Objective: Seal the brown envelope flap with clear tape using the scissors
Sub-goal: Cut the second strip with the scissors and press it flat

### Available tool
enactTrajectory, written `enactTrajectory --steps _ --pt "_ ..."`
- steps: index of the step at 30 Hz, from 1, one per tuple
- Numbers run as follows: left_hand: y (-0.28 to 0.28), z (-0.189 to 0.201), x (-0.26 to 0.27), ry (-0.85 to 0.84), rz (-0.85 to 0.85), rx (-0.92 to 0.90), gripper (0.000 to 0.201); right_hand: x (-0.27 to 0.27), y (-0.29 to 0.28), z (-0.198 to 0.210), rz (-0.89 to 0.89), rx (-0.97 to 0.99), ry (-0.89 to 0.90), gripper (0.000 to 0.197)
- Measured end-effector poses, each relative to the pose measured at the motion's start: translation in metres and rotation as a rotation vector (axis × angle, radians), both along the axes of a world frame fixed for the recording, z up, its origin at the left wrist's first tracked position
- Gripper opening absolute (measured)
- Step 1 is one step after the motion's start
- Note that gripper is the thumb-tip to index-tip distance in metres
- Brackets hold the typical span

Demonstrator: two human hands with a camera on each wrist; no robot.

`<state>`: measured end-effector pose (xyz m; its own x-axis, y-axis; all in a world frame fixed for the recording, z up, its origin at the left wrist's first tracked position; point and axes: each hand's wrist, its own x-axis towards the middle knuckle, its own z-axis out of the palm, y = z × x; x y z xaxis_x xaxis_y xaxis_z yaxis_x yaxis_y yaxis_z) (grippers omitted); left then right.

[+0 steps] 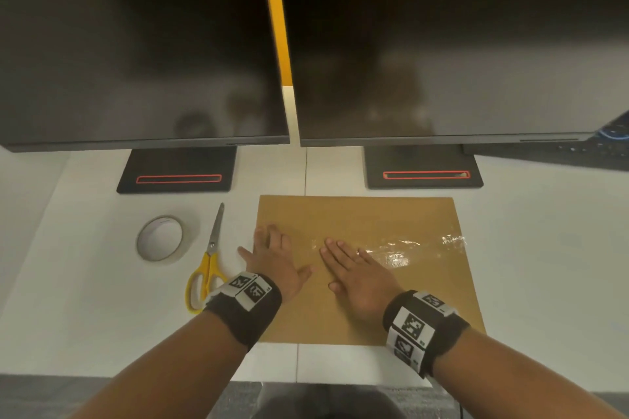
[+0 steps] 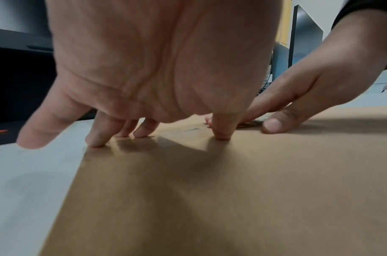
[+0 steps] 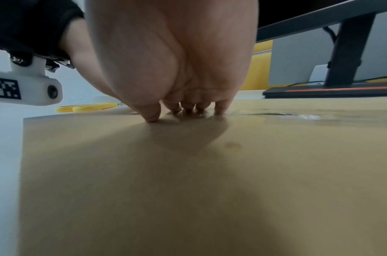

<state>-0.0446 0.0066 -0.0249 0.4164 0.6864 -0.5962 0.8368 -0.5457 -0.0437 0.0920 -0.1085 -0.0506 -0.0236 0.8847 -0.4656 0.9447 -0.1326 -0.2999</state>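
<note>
A brown envelope point(image 1: 391, 286) lies flat on the white desk, with a strip of clear tape point(image 1: 408, 247) running across it from left to right. My left hand point(image 1: 275, 253) presses flat on the envelope's left edge, fingers spread. My right hand point(image 1: 354, 270) lies flat at the middle, fingertips on the tape. In the left wrist view my left hand's fingertips point(image 2: 95, 141) touch the envelope point(image 2: 210, 199). In the right wrist view my right hand's fingertips point(image 3: 177, 108) press the tape point(image 3: 302, 116). Yellow-handled scissors point(image 1: 208, 264) and a tape roll point(image 1: 160, 237) lie left of the envelope.
Two dark monitors hang over the back of the desk on black bases point(image 1: 177, 172) point(image 1: 423, 168). A dark keyboard point(image 1: 578, 150) sits at the far right. The desk's front edge point(image 1: 306, 379) runs just under my forearms.
</note>
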Motion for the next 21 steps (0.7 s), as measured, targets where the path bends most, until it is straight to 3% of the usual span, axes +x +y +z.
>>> enactTrajectory --steps 10,14,17,21 --pt "-0.007 0.009 0.013 0.132 -0.067 0.042 0.082 0.021 -0.034 0.003 -0.056 0.019 0.064 0.064" --pt "-0.051 0.011 0.038 -0.164 -0.343 -0.039 0.066 0.025 -0.034 0.004 -0.059 0.040 0.138 0.062" --pt "-0.075 0.003 0.051 -0.217 -0.262 -0.203 0.063 0.029 -0.035 0.003 -0.042 0.038 0.167 0.063" --pt "-0.079 -0.006 0.051 -0.205 -0.215 -0.189 0.068 0.046 -0.044 0.005 -0.002 0.082 0.099 0.065"
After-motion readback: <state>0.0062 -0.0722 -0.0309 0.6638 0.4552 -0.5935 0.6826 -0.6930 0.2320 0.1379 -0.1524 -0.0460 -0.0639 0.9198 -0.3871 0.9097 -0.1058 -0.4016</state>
